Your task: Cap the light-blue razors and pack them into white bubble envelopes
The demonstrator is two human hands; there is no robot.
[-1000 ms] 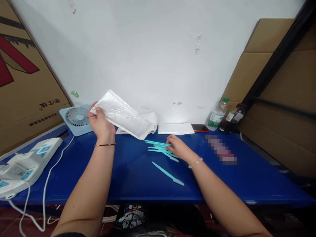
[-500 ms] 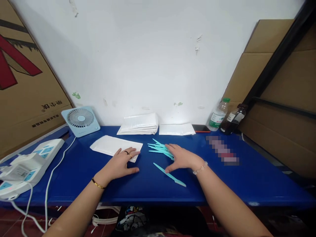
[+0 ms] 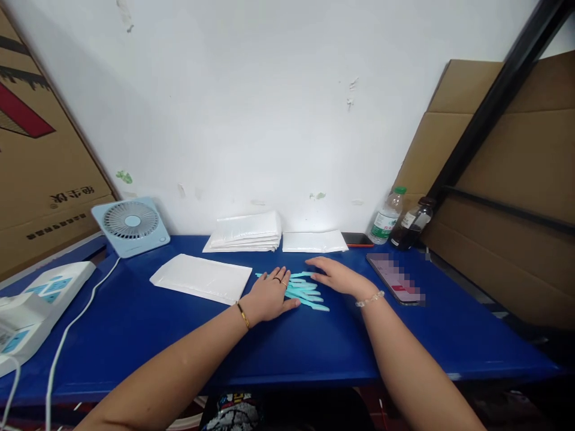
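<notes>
One cardboard box (image 3: 40, 164) with red print stands at far left of the turquoise sticks (image 3: 305, 286), my reference point. Also well left of the sticks, nearer the person: white power strip (image 3: 44, 314), adapter plugged in. Light-blue fan (image 3: 132, 226), tilted back, left of and behind the sticks. White envelope (image 3: 202, 279) lies flat just left of the sticks. Layered envelope stack (image 3: 245, 233) sits behind them, slightly left.

Left hand (image 3: 271, 294): palm down, fingers extended, spread across the left part of the sticks, thumb along their near side. Open; whether it presses on them, cannot tell. Sticks themselves lie roughly fanned on the blue table (image 3: 278, 353), right ends showing past the left hand. Flat white packet (image 3: 314, 242) behind the sticks.

Right hand (image 3: 338, 276): at the far right ends of the sticks, fingers stretched leftward. Open, no grip seen; contact unclear. Bead bracelet (image 3: 369, 299) at its wrist.

Behind and right of the sticks: orange-edged device (image 3: 359, 239), then green-capped bottle (image 3: 384, 222). Right of the sticks, well apart: dark-edged phone (image 3: 393, 276), surface pixelated. Dark bottle (image 3: 409, 227) farther back and right of them.
</notes>
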